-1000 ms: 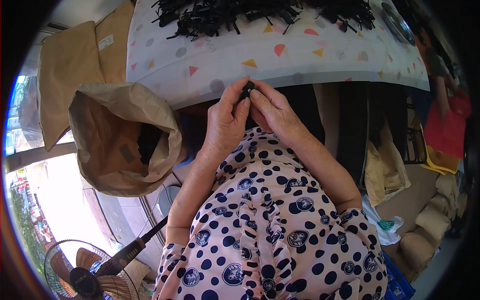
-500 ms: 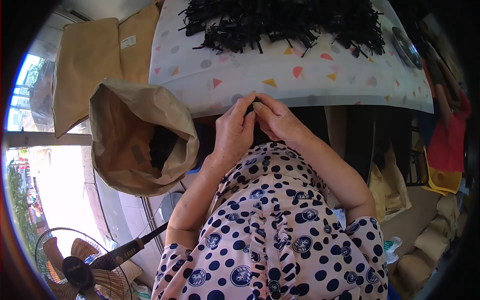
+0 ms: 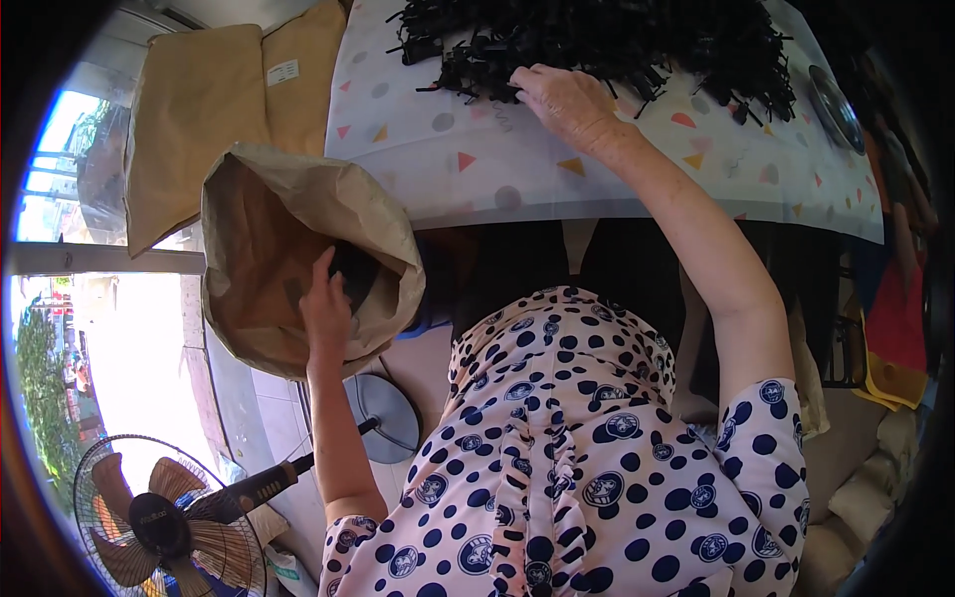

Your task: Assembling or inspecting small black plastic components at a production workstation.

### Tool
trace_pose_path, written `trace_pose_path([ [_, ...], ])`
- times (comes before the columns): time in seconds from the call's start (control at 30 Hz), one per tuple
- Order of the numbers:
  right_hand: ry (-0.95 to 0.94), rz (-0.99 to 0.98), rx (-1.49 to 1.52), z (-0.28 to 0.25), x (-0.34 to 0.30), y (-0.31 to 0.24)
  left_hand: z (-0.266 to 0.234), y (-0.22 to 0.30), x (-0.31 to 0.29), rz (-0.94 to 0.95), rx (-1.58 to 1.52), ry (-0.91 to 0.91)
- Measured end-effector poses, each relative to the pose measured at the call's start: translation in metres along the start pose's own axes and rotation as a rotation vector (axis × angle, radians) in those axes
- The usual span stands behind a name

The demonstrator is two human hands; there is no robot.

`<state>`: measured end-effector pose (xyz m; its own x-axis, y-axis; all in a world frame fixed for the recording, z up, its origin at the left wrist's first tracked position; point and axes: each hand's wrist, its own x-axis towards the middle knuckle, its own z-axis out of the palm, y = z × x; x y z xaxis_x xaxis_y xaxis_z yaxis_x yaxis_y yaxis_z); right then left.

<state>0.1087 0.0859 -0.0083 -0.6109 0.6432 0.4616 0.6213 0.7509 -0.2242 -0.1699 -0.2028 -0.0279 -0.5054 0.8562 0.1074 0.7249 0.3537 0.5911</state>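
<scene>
Near, a pale pink shirt (image 3: 567,428), navy-dotted — far, black parts (image 3: 617,42), white tablecloth (image 3: 423,179) with triangles and circles — left, brown bag (image 3: 373,199).

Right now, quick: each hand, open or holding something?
Left hand: open, over the mouth of the paper bag.
Right hand: curled at the pile of black pieces; cannot tell whether it grips one.
</scene>
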Motion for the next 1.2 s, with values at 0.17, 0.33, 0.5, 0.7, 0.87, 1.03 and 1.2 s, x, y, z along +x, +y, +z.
trace_pose_path([
  [0.17,0.154,-0.065,0.094,0.003,0.002,0.014,0.012,-0.015,0.012,0.184,0.31,0.015],
  [0.33,0.095,0.423,1.134,-0.031,0.003,0.016,0.004,0.05,0.017,0.312,0.113,0.287],
  [0.5,0.016,0.485,1.442,-0.043,-0.025,-0.012,0.042,0.139,0.024,0.234,-0.616,-0.074],
  [0.7,-0.134,0.457,1.602,-0.047,-0.087,-0.05,0.096,0.191,0.038,0.245,-0.839,-0.452],
  [0.87,-0.097,0.534,1.612,-0.046,-0.111,-0.05,0.111,0.199,0.023,0.138,-0.885,-0.614],
  [1.03,-0.066,0.714,1.603,-0.034,-0.127,-0.052,0.125,0.194,0.01,0.234,-0.667,-0.581],
  [1.2,-0.087,0.728,1.572,-0.028,-0.141,-0.054,0.13,0.191,0.001,0.302,-0.619,-0.527],
])
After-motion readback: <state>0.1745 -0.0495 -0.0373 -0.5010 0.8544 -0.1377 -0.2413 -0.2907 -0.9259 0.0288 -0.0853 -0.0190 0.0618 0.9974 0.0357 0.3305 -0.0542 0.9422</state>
